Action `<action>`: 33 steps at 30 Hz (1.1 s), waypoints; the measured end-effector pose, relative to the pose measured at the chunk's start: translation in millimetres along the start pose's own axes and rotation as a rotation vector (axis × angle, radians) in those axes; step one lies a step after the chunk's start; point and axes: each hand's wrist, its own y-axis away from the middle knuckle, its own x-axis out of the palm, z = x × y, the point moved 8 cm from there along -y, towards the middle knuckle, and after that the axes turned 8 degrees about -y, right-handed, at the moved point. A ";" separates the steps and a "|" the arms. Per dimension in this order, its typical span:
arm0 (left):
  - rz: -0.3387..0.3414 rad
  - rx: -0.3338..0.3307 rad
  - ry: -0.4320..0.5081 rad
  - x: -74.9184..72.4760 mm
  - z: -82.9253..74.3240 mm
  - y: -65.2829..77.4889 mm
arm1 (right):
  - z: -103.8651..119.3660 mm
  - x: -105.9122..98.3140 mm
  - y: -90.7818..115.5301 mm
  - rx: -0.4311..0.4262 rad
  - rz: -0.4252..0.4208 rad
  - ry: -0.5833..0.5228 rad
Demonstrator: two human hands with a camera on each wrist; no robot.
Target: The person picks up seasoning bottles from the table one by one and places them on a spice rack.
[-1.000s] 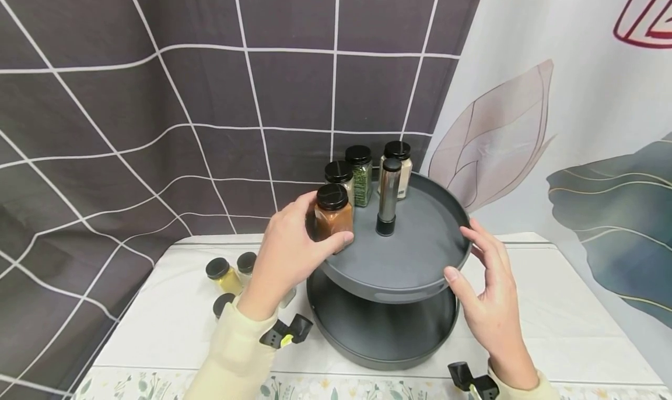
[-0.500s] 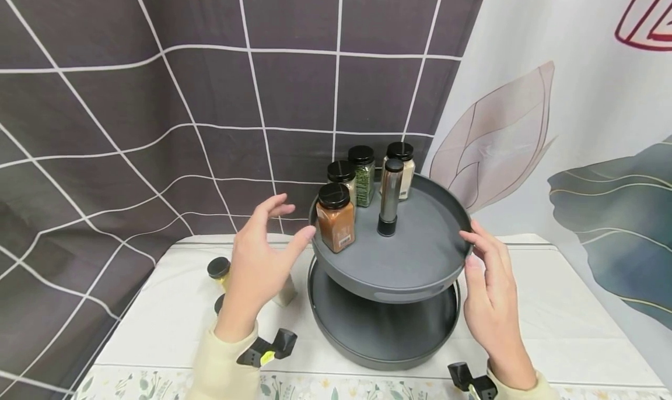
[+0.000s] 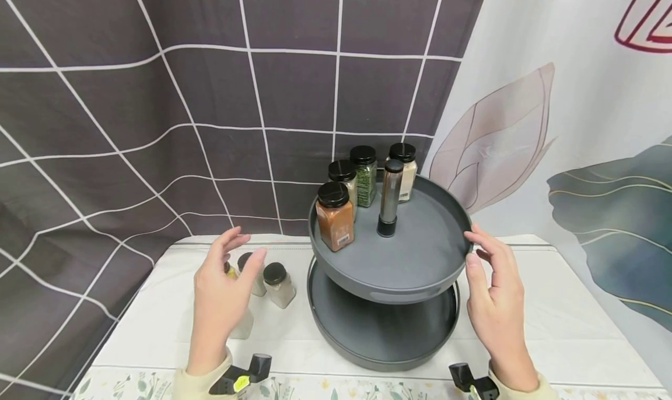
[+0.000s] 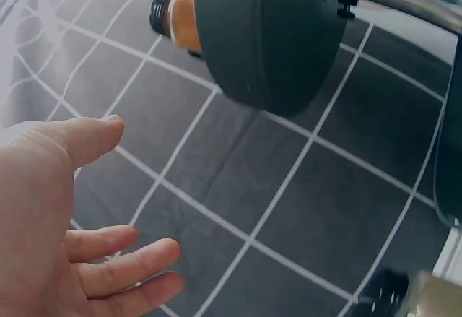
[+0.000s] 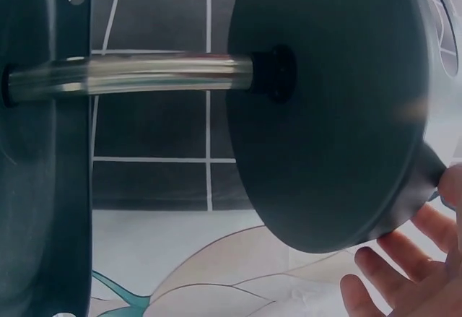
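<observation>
A two-tier grey turntable stands on the table; its upper tray (image 3: pixel 420 242) sits above its lower tray (image 3: pixel 383 330), joined by a metal post. At the upper tray's left edge is a jar of orange-brown spice (image 3: pixel 336 222) with a black lid. Behind it are a partly hidden jar (image 3: pixel 343 172), a jar of green herbs (image 3: pixel 366 181) and a jar of pale powder (image 3: pixel 406 178). My left hand (image 3: pixel 220 301) is empty, fingers spread, over the jars on the table. My right hand (image 3: pixel 496 298) touches the upper tray's right rim with relaxed fingertips (image 5: pixel 372 259).
Left of the turntable stand a greyish jar (image 3: pixel 279 286) and another black-lidded jar (image 3: pixel 257 283). A yellow jar (image 3: pixel 230 270) and a pale jar (image 3: pixel 243 325) are partly hidden behind my left hand. A dark gridded curtain (image 3: pixel 294 91) hangs behind the table (image 3: pixel 567 318).
My left hand has let go of the orange-brown spice jar on the upper tray and moved left and down to the table jars. My right hand stays by the rim, its thumb shifted slightly.
</observation>
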 end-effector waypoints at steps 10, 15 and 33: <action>-0.033 -0.157 -0.037 -12.2 37.7 14.0 | 1.3 -1.0 0.6 0.043 0.027 0.006; -0.041 -0.179 -0.059 -13.0 48.6 18.0 | 4.2 -1.2 0.0 0.016 0.009 -0.003; 0.146 -0.213 -0.216 -18.6 70.2 17.7 | 5.0 -5.7 -1.7 -0.034 -0.028 -0.034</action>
